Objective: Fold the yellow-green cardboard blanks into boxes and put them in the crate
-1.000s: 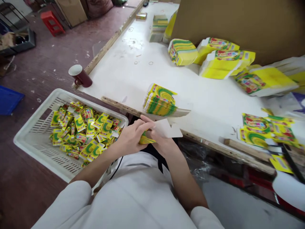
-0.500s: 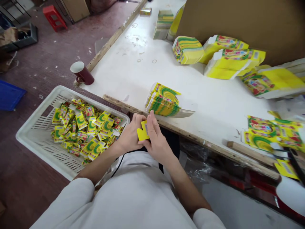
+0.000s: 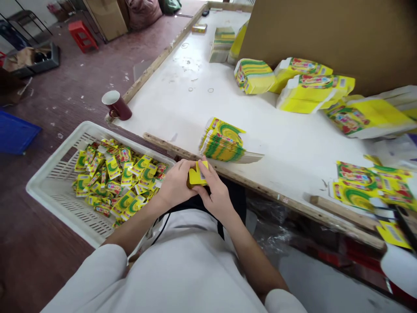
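Note:
Between my two hands, just off the table's front edge, is a small yellow cardboard box (image 3: 197, 176) with a barcode on it. My left hand (image 3: 177, 184) grips its left side, and my right hand (image 3: 215, 191) has thumb and fingers closed on its right side. Part of the box is hidden by my fingers. Just beyond lies a fanned stack of flat yellow-green cartons (image 3: 223, 141) on the white table (image 3: 169, 93). To my left, a white plastic basket (image 3: 48, 193) holds many small yellow boxes (image 3: 125, 174).
A maroon mug (image 3: 117, 105) stands at the table's left corner. Bundles of flat cartons (image 3: 312, 91) lie along a large cardboard sheet (image 3: 325, 34). Loose cartons (image 3: 358, 184) and a wooden strip (image 3: 342, 213) are at the right. A red stool (image 3: 83, 37) stands on the floor.
The yellow box has turned in my hands, and its projecting flap now sits folded in closer. My fingers have shifted around it. The camera view has tilted up slightly.

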### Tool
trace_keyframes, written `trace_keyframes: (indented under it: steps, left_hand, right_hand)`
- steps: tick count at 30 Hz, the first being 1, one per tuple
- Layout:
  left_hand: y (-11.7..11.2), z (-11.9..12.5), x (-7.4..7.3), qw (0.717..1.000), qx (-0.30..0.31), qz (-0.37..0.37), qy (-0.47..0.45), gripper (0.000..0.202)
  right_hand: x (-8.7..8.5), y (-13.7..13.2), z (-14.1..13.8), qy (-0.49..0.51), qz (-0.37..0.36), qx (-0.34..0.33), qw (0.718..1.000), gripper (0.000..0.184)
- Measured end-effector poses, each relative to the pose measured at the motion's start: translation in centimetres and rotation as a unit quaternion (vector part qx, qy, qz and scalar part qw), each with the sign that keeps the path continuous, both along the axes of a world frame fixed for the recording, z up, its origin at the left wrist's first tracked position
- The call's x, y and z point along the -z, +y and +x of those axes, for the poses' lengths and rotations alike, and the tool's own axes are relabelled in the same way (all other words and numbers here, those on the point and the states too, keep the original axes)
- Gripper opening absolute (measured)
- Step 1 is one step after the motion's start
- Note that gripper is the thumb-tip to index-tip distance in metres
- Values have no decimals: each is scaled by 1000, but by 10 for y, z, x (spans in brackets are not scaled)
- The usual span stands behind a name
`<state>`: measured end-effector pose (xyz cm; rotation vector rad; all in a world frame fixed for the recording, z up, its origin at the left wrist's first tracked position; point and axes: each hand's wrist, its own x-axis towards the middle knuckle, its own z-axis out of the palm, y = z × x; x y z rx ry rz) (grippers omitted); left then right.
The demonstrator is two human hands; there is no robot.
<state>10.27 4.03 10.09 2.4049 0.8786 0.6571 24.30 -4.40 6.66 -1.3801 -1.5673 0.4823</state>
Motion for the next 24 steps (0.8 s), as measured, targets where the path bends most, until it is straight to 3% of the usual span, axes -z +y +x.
trace_keyframes:
  steps: [2,4,7,9,12,15,20,24]
  left_hand:
    - [2,1,-1,1000,3,-19,-1,50]
    - [4,1,-3,999,8,-43,-9,64]
    - [8,3,-7,998,25,-49,-17,86]
    - [10,5,-10,999,38,-27,-10,88]
    - [12,8,-15,998,61,3,1,87]
    - [15,8,-17,997,83,0,-4,89]
    - [18,6,-16,995,96,-21,12,94]
    - [14,8,-15,996,88,1,18,90]
  right_hand:
    - [-2,1,5,-21,-1,1,1000,48]
    - [-5,3,15,-28,10,-19,999,32]
    - [-9,6,30,-27,12,-73,997,23]
    - [-12,7,34,-38,-9,-86,996,26]
    - [-13,7,29,-53,-23,-48,997,38]
    - [-12,5,26,-44,-12,-30,999,33]
    - [-13,5,35,-5,-15,-91,996,26]
    - [-11,7,25,0,-10,-51,999,27]
